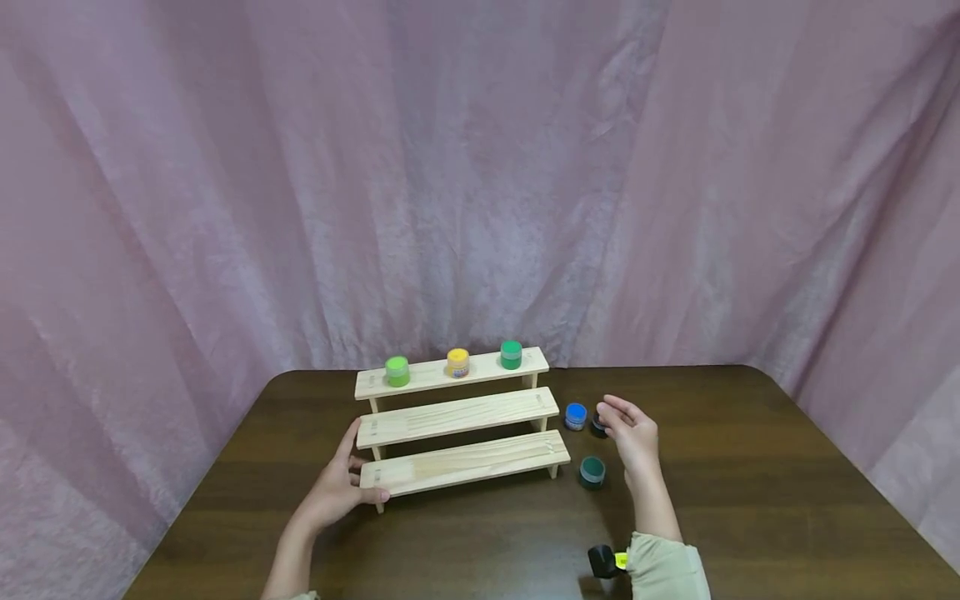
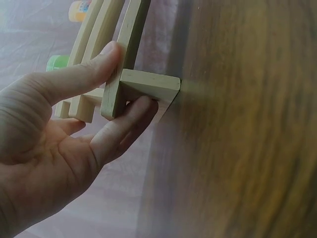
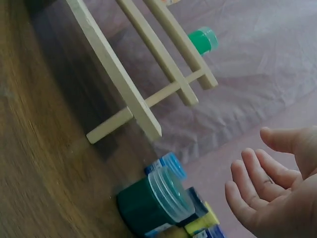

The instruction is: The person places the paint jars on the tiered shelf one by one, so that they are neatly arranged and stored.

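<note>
A pale wooden three-step rack (image 1: 457,417) stands on the table. On its top step are a light green jar (image 1: 397,372), a yellow jar (image 1: 457,363) and a green jar (image 1: 511,355). My left hand (image 1: 335,492) grips the left end of the lowest step, thumb on the front edge and fingers beneath, by the leg. To the right of the rack, my right hand (image 1: 632,433) hovers over loose paint jars, its relaxed fingers holding nothing. Near it are a blue jar (image 1: 575,417), a dark green jar (image 1: 592,472) and a black jar (image 1: 599,427) partly hidden by the fingers.
In the right wrist view, a yellow jar (image 3: 204,220) and a dark blue jar (image 3: 213,232) lie beyond the dark green one. A black piece with a yellow label (image 1: 603,561) sits at the right sleeve. Pink curtains (image 1: 480,167) hang behind the brown table (image 1: 720,467).
</note>
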The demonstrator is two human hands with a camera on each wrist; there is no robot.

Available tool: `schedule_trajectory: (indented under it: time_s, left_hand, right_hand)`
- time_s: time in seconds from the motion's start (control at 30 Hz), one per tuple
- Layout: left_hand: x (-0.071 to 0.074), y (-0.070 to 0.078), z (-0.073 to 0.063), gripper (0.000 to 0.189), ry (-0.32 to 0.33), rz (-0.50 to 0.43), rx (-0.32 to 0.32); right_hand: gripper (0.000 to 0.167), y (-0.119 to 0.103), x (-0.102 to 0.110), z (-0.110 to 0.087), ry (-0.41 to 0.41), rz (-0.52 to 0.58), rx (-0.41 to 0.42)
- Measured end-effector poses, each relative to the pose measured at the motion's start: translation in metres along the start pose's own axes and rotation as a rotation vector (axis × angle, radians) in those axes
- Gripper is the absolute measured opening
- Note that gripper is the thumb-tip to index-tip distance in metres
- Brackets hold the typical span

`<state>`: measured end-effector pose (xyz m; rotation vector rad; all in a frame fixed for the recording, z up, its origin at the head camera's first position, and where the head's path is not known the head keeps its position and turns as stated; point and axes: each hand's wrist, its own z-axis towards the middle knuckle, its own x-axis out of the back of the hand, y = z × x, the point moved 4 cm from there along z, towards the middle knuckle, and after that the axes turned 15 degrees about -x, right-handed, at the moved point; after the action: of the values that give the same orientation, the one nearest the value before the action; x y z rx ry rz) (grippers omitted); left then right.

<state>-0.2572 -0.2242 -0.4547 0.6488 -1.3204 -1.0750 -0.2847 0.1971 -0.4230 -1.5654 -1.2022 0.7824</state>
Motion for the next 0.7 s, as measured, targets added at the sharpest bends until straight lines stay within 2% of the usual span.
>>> schedule_trajectory:
  time_s: [0.13,0.3,0.47,0.57,0.7]
  left_hand:
    - [0.000,-0.001,0.000,0.127,-0.010,-0.002,-0.014]
    - [0.001,-0.001,0.002,0.127,-0.015,0.009,-0.022]
    - [0.002,0.001,0.002,0.127,-0.024,0.011,-0.028]
    - [0.001,0.002,0.002,0.128,-0.025,0.009,-0.025]
    - [0.001,0.003,0.000,0.128,-0.029,0.013,-0.012]
  right_hand:
    - [0.049,0.009,0.004,0.004,-0.030,-0.024,-0.040]
    - [0.053,0.018,0.004,0.012,-0.133,-0.129,-0.072]
    - [0.057,0.024,0.006,0.019,-0.233,-0.123,-0.091]
    - [0.057,0.026,0.008,0.019,-0.287,-0.131,-0.094]
    - [0.055,0.032,0.009,0.018,-0.368,-0.216,-0.072]
